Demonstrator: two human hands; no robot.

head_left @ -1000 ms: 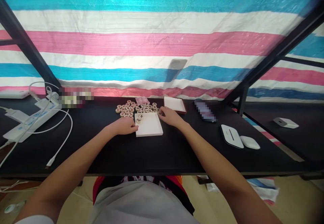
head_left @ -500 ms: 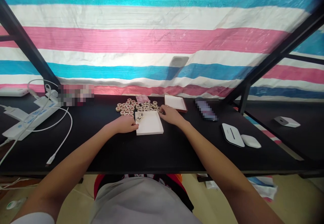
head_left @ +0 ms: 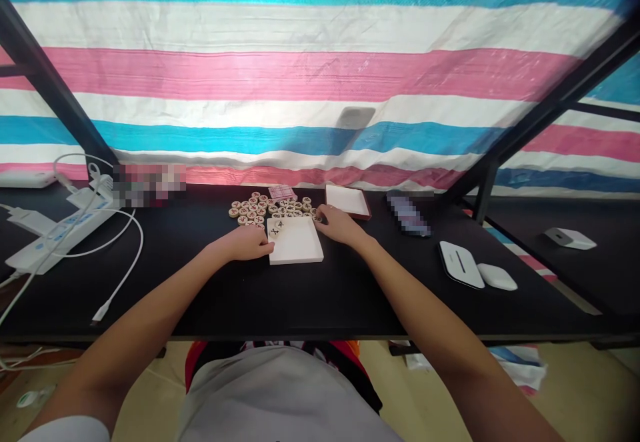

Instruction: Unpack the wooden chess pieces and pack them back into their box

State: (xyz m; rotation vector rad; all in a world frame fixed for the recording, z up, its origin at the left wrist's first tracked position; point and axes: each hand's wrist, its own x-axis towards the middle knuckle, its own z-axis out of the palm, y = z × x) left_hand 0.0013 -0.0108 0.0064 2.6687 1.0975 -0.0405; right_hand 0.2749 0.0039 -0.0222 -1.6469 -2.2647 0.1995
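A shallow white box (head_left: 297, 245) lies on the black table (head_left: 280, 295) with two round wooden game discs (head_left: 277, 228) in its far left corner. Behind it sits a loose heap of several such discs (head_left: 263, 209) marked in red and black. My left hand (head_left: 247, 243) rests at the box's left edge, fingers curled against it. My right hand (head_left: 336, 223) reaches to the right end of the heap, fingers pinched at a disc there. A second white box half with a dark red rim (head_left: 347, 201) lies behind my right hand.
A white power strip with plugs and cables (head_left: 60, 229) sits far left. A pink folded sheet (head_left: 281, 192) lies behind the discs. A blurred phone (head_left: 407, 215), a white flat device (head_left: 460, 263) and a white mouse (head_left: 497, 276) lie right. A striped tarp hangs behind.
The view has tilted slightly, shifting everything up in the frame. Both hands stay in nearly the same places beside the white box.
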